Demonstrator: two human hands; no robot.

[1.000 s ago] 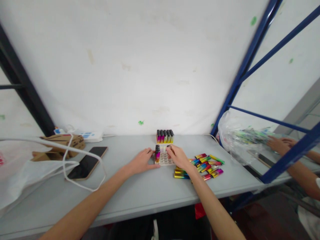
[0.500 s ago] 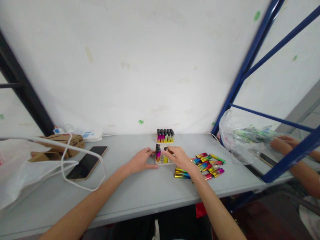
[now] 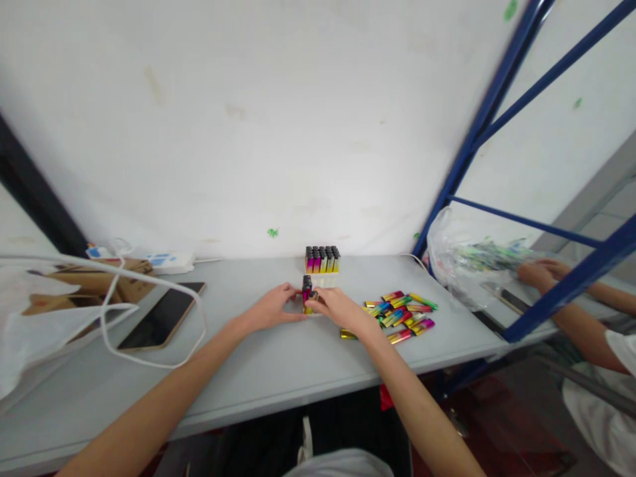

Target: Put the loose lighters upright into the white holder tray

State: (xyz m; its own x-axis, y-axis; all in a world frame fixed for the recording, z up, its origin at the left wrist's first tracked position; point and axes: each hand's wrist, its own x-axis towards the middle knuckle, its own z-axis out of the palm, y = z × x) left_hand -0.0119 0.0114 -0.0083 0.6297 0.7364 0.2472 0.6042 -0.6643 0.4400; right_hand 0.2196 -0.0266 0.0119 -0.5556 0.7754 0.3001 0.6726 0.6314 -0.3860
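A pale tray (image 3: 314, 315) on the grey tabletop has a few dark-topped lighters (image 3: 307, 286) standing at its left end. My left hand (image 3: 275, 307) grips the tray's left side, thumb toward the front corner and fingers farther back. At the tray my right hand (image 3: 338, 308) pinches a lighter (image 3: 313, 296) by its dark top, close beside the standing ones; its fingers hide much of the tray. Behind stands a second tray of lighters (image 3: 322, 259), purple and yellow with black tops. Shiny multicoloured lighter-sized pieces (image 3: 401, 314) lie in a loose pile to the right.
On the left are a phone (image 3: 161, 317), a looping white cable (image 3: 191, 361), a cardboard box (image 3: 126, 281) and a white plastic bag (image 3: 30, 331). A blue metal frame (image 3: 462, 165) rises on the right. Beyond it are another person's hands (image 3: 539, 273) by a clear plastic bag (image 3: 447, 258).
My right hand has brought a lighter left in the tray, up against the standing ones. My left hand stays at the tray's left side. The whole view has shifted slightly.
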